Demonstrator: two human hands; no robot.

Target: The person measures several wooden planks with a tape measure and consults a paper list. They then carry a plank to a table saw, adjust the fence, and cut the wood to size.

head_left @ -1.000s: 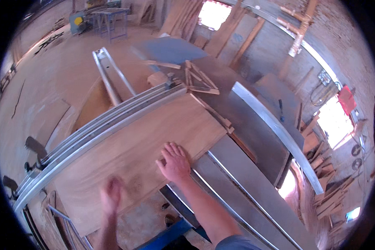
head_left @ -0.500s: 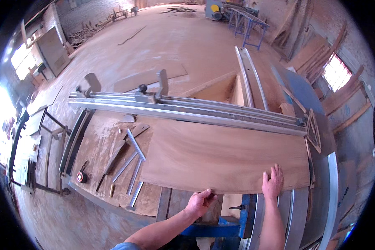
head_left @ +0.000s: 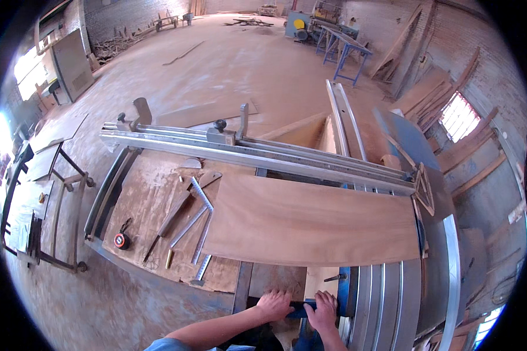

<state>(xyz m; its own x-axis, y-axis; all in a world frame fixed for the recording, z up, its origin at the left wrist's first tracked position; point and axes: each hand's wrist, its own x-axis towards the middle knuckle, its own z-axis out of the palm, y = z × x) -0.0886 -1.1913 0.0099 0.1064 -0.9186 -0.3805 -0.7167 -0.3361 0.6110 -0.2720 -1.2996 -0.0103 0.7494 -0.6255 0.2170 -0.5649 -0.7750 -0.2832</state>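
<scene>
While both hands are curled over a blue bar (head_left: 299, 308), the wooden board (head_left: 313, 222) lies flat just ahead of them, touched by neither. Its long axis runs left to right across their front, roughly along the metal fence (head_left: 298, 167) beyond, with a narrow gap showing between. The left hand (head_left: 275, 305) and right hand (head_left: 323, 310) sit about equally near its close edge; the right is nearer its middle. Ahead and left of the hands, a tape measure (head_left: 122, 240) and a folding ruler (head_left: 202, 196) rest on the counter (head_left: 132, 187).
</scene>
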